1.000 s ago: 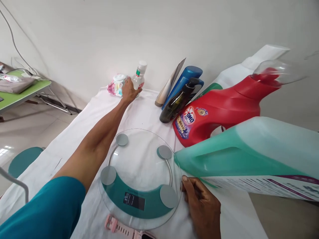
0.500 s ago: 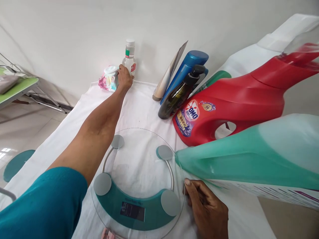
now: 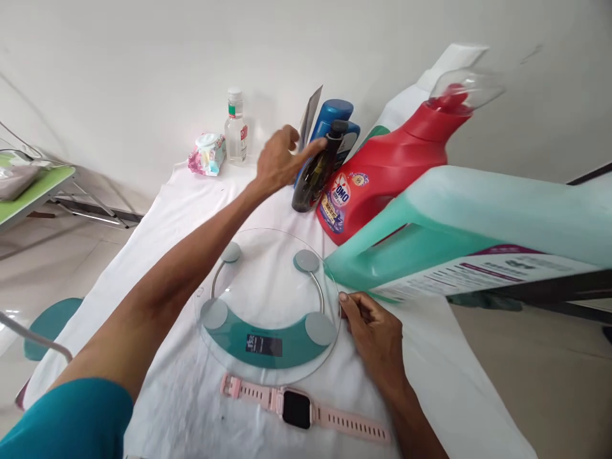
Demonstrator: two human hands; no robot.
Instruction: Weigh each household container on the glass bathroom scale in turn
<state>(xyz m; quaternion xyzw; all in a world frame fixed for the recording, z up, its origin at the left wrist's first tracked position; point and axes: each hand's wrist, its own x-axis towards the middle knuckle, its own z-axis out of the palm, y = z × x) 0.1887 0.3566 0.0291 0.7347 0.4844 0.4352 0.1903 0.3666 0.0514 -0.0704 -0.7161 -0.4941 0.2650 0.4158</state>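
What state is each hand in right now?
Left hand: open, by the dark bottle; touch unclear.
Right hand: curled at the scale's edge; whether it grips cannot be told.

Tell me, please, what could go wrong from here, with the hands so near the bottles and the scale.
The left hand has its thumb close to the dark pump bottle, so a bump might tip it into the blue bottle beside it. The right hand is at the edge of the glass scale; a nudge could push it against the green jug.
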